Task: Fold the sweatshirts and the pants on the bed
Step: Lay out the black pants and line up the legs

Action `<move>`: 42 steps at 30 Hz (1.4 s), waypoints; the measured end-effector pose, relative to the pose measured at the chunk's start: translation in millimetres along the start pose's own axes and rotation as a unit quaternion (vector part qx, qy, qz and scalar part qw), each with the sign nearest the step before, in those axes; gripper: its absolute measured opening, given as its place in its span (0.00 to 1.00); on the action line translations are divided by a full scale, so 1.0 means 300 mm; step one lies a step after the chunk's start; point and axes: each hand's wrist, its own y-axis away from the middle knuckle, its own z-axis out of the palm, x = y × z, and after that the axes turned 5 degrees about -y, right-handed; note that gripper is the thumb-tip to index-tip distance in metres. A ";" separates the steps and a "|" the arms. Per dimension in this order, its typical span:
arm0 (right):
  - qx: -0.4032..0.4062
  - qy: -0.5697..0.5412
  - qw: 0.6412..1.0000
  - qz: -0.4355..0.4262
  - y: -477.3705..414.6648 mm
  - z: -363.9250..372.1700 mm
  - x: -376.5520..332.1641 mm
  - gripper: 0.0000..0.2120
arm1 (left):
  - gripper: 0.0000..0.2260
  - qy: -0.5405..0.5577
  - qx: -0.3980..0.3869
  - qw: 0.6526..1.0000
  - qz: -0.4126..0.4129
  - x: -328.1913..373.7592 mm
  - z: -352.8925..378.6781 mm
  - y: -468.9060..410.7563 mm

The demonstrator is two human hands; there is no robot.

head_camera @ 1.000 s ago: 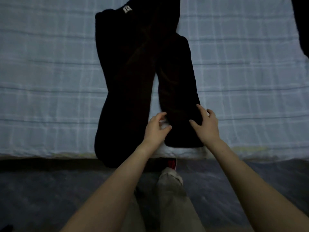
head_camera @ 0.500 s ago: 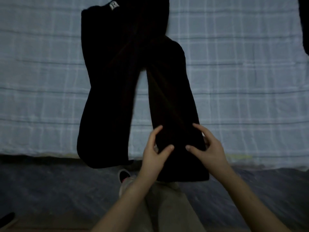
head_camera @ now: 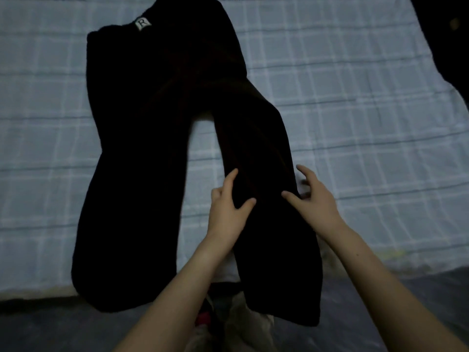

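- Bed [head_camera: 368,123]: pale blue checked sheet, near edge running across the lower part of the view.
- Floor [head_camera: 50,326]: dark grey, below the bed's edge.
- Dark garment [head_camera: 446,34]: lies at the far right corner of the bed, well apart from the hands and mostly out of view.
- Person's own leg [head_camera: 241,329]: in light trousers, partly hidden behind the hanging hem. A shoe with a red patch [head_camera: 203,320] shows beside it.
- Black pants [head_camera: 142,161]: laid flat on the bed with the waistband far and the legs splayed toward the viewer. Both hems hang over the near edge.
- White label [head_camera: 143,22]: marked "R", at the waistband.
- Left hand [head_camera: 225,212]: at the inner edge of the pant leg on the right of the view. Half spread, thumb lying on the cloth, forefinger stretched along the edge, other fingers loosely bent. Whether any reach under the cloth cannot be told.
- Right hand [head_camera: 317,199]: at the outer edge of the same leg. Fingers apart, thumb tip resting on the cloth, forefinger raised. Nothing plainly clasped.
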 end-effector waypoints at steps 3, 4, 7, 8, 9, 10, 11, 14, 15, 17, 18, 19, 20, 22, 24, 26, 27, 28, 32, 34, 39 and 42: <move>0.013 -0.049 0.998 -0.040 -0.007 0.048 -0.005 0.31 | 0.29 0.021 -0.005 0.999 0.023 0.025 0.015 -0.052; 0.026 -0.076 0.995 -0.057 0.013 0.047 0.003 0.29 | 0.28 0.061 -0.013 0.998 0.031 0.022 0.005 -0.046; 0.044 -0.125 0.989 -0.065 0.070 0.022 0.022 0.27 | 0.24 0.135 -0.020 0.990 0.044 -0.033 -0.078 -0.005; 0.038 -0.116 0.991 -0.054 0.080 0.020 0.025 0.26 | 0.23 0.139 -0.023 0.989 0.034 -0.058 -0.108 0.010; 0.027 -0.104 0.993 -0.043 0.091 0.025 0.026 0.25 | 0.22 0.131 -0.027 0.991 0.019 -0.077 -0.129 0.024; 0.016 -0.096 0.995 -0.036 0.101 0.032 0.024 0.26 | 0.22 0.106 -0.028 0.994 0.008 -0.092 -0.139 0.038; 0.011 -0.096 0.995 -0.036 0.110 0.042 0.017 0.26 | 0.22 0.053 -0.017 0.998 0.012 -0.098 -0.138 0.051; -0.011 -0.176 0.983 -0.045 0.142 0.063 -0.017 0.16 | 0.17 -0.117 0.067 0.987 0.085 -0.061 -0.112 0.061; -0.035 -0.227 0.972 -0.040 0.154 0.071 -0.031 0.12 | 0.15 -0.091 0.063 0.990 0.089 -0.035 -0.106 0.053; -0.115 -0.311 0.943 -0.002 0.179 0.091 -0.046 0.10 | 0.14 0.052 -0.006 0.998 0.040 0.033 -0.096 0.037; -0.168 -0.325 0.930 0.023 0.186 0.095 -0.052 0.12 | 0.16 0.101 -0.035 0.994 0.017 0.058 -0.085 0.028; -0.219 -0.321 0.921 0.040 0.190 0.092 -0.056 0.16 | 0.21 0.105 -0.052 0.993 0.017 0.082 -0.075 0.025; -0.257 -0.321 0.910 0.048 0.190 0.084 -0.060 0.19 | 0.26 0.081 -0.058 0.995 0.030 0.100 -0.062 0.023; -0.278 -0.343 0.895 0.061 0.172 0.069 -0.061 0.23 | 0.30 0.021 -0.036 0.997 0.072 0.111 -0.047 0.023; -0.217 -0.343 0.912 0.066 0.159 0.066 -0.062 0.19 | 0.28 0.030 -0.001 0.996 0.088 0.093 -0.053 0.018; -0.095 -0.278 0.955 0.050 0.134 0.074 -0.044 0.15 | 0.26 0.102 0.022 0.993 0.061 0.068 -0.081 0.028; -0.051 -0.227 0.972 0.034 0.119 0.087 -0.058 0.15 | 0.25 0.158 0.015 0.987 0.040 0.052 -0.098 0.039; -0.047 -0.189 0.981 0.013 0.112 0.107 -0.077 0.16 | 0.24 0.214 -0.001 0.976 0.023 0.034 -0.117 0.054; -0.121 -0.311 0.942 0.036 0.106 0.222 -0.157 0.20 | 0.23 0.317 -0.047 0.947 -0.026 -0.012 -0.155 0.110; -0.092 -0.306 0.948 0.013 0.118 0.250 -0.186 0.22 | 0.23 0.327 -0.043 0.944 -0.034 -0.016 -0.148 0.123; 0.119 -0.243 0.960 -0.066 0.202 0.120 -0.182 0.17 | 0.23 0.321 -0.049 0.945 0.047 0.024 -0.117 0.178; 0.158 -0.152 0.975 -0.026 0.239 0.070 -0.108 0.16 | 0.23 0.293 -0.049 0.955 -0.001 0.038 -0.033 0.194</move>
